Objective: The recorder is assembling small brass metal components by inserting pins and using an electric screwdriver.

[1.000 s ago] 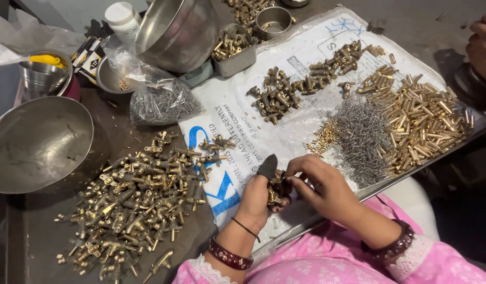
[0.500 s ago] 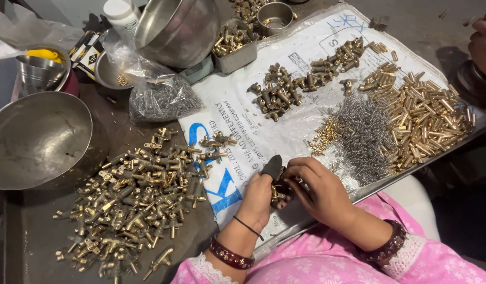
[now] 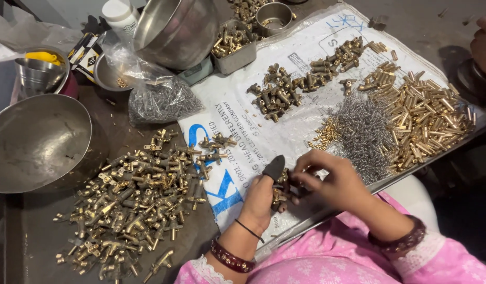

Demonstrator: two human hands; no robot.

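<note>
A small brass fitting (image 3: 281, 190) is held over the white printed sack (image 3: 316, 126) between the closed left hand (image 3: 264, 197), its thumb capped in black, and the pinching fingers of the right hand (image 3: 332, 181), near the brass parts pile (image 3: 132, 205).

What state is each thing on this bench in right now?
Left hand: closed on a small brass part, dark cover on thumb.
Right hand: fingers pinched at the same part.
Brass fittings: loose heap.
Large steel bowl: looks empty, tilted.
Springs: loose pile.
Brass tubes: scattered pile.
Plastic bag: open, holds small grey parts.
</note>
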